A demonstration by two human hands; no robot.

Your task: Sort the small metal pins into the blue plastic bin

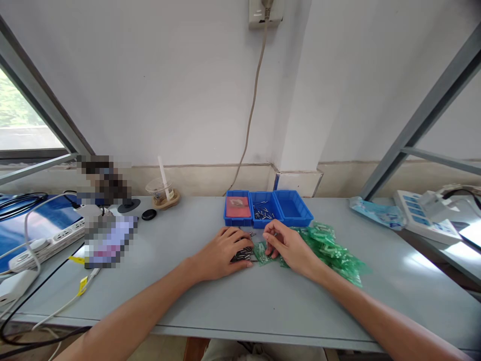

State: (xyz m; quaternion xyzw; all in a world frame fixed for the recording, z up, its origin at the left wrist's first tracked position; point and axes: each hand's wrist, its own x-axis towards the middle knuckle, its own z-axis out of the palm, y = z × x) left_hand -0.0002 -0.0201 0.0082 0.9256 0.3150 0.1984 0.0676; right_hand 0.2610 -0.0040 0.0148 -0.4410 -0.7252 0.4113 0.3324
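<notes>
as l hand (224, 253) cups metal pcs (243, 254), r hand (287, 245) at bag (260, 254)

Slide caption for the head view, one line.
Left hand cupped over small metal pieces, right hand at a green packet, blue bins behind.

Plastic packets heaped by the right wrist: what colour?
The packets are translucent green, seen in the head view.
</notes>
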